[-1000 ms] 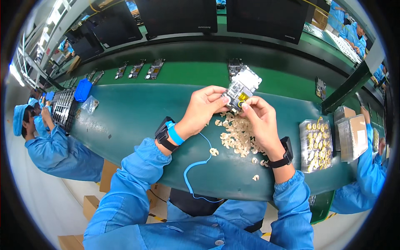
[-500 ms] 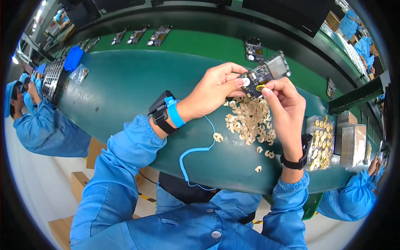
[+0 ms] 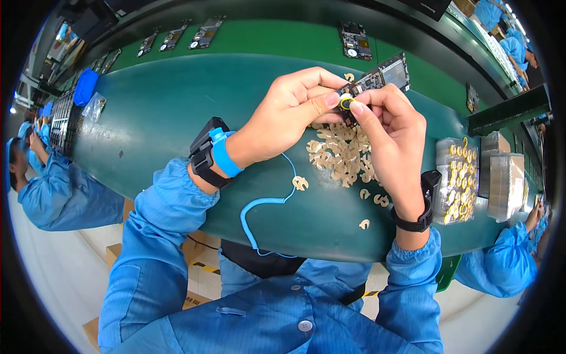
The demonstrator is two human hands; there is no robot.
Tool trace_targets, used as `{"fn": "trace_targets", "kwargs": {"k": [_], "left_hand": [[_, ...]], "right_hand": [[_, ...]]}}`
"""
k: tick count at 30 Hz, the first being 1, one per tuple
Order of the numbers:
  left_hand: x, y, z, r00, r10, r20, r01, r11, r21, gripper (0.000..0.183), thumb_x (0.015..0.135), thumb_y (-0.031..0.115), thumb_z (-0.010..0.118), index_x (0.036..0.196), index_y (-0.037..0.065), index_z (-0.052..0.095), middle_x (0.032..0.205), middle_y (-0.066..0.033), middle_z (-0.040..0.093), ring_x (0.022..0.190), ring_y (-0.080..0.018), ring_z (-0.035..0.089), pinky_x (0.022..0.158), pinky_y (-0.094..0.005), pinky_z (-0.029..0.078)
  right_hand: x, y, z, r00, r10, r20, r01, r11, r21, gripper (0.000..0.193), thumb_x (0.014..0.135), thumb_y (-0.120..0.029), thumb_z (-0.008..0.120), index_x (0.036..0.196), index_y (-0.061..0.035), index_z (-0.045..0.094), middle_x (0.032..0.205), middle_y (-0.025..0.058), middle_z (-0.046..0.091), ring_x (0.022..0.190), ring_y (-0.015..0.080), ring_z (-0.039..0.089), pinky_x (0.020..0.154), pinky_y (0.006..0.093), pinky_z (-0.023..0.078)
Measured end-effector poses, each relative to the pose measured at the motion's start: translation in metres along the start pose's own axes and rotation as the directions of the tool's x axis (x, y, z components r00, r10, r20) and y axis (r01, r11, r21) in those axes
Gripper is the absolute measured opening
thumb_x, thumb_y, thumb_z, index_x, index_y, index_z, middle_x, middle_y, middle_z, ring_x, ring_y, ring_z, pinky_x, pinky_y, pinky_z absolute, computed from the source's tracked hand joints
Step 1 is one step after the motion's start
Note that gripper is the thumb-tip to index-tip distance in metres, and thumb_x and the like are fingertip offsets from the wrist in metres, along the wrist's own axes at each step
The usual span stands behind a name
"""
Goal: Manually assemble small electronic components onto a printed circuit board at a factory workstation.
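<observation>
My left hand (image 3: 283,118) is closed on the near-left end of a dark circuit board (image 3: 392,74), its thumb on the upper face. The board is tilted above the bench, with a grey rectangular panel at its far end. Between thumb and finger of my right hand (image 3: 398,138) is a small round yellow-rimmed part (image 3: 346,104), touching or very close to the board beside my left thumb. My fingers partly cover this spot. Below the hands lies a pile of cream C-shaped pieces (image 3: 339,156), with a few loose ones nearer me.
A clear tray (image 3: 457,206) of yellow-rimmed round parts stands at the right, beside stacked clear trays (image 3: 506,186). More circuit boards (image 3: 355,42) lie on the green strip behind. A blue coiled cord (image 3: 250,218) crosses the bench's near edge. Co-workers sit at both sides.
My right hand has brought the yellow-rimmed part leftward along the board, to the white disc by my left thumb. The whole view has shifted slightly.
</observation>
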State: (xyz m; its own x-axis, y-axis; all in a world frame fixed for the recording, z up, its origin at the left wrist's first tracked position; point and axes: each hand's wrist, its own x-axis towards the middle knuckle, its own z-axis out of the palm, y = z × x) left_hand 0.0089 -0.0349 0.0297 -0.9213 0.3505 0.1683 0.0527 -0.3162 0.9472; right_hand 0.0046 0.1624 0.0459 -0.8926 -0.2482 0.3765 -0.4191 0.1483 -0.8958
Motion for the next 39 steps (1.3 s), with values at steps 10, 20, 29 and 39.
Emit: {"fn": "trace_targets", "kwargs": {"k": [10, 20, 29, 39], "left_hand": [[-0.001, 0.002, 0.004, 1.0, -0.009, -0.009, 0.009, 1.0, 0.024, 0.028, 0.106, 0.008, 0.054, 0.131, -0.007, 0.054, 0.129, -0.017, 0.066, 0.117, -0.0224, 0.066, 0.102, -0.0366, 0.057], [-0.006, 0.0, 0.009, 0.993, 0.113, -0.043, -0.105, 0.982, 0.16, 0.027, 0.103, 0.001, 0.059, 0.128, -0.01, 0.056, 0.121, -0.0194, 0.07, 0.111, -0.0199, 0.068, 0.097, -0.0339, 0.058], [-0.005, -0.003, 0.014, 0.984, 0.142, -0.109, -0.126, 0.982, 0.138, 0.025, 0.103, 0.002, 0.057, 0.126, -0.009, 0.058, 0.114, -0.0163, 0.073, 0.104, -0.0165, 0.07, 0.089, -0.0312, 0.061], [-0.006, -0.002, 0.012, 0.978, 0.136, -0.157, -0.115, 0.984, 0.137, 0.025, 0.104, 0.002, 0.053, 0.126, -0.009, 0.058, 0.116, -0.0171, 0.072, 0.104, -0.0194, 0.071, 0.089, -0.0337, 0.063]], "right_hand": [[-0.001, 0.003, 0.003, 0.997, -0.036, -0.062, 0.033, 0.998, -0.054, 0.007, 0.089, 0.001, 0.074, 0.093, 0.0039, 0.069, 0.083, 0.0001, 0.053, 0.068, 0.0045, 0.045, 0.057, 0.0204, 0.039], [-0.005, 0.01, 0.01, 0.991, -0.069, -0.113, 0.069, 0.998, -0.006, 0.007, 0.089, 0.001, 0.075, 0.089, 0.0033, 0.069, 0.081, 0.0002, 0.055, 0.066, 0.0032, 0.046, 0.054, 0.02, 0.036], [-0.006, 0.006, 0.014, 0.933, -0.325, -0.151, 0.284, 0.928, -0.242, 0.011, 0.082, 0.005, 0.078, 0.089, 0.0016, 0.069, 0.076, 0.0057, 0.058, 0.06, 0.0116, 0.054, 0.051, 0.0254, 0.041], [-0.006, 0.007, 0.015, 0.839, -0.541, -0.055, 0.479, 0.783, -0.396, 0.019, 0.078, 0.009, 0.076, 0.094, 0.002, 0.071, 0.078, 0.01, 0.061, 0.064, 0.0232, 0.063, 0.054, 0.0341, 0.05]]}}
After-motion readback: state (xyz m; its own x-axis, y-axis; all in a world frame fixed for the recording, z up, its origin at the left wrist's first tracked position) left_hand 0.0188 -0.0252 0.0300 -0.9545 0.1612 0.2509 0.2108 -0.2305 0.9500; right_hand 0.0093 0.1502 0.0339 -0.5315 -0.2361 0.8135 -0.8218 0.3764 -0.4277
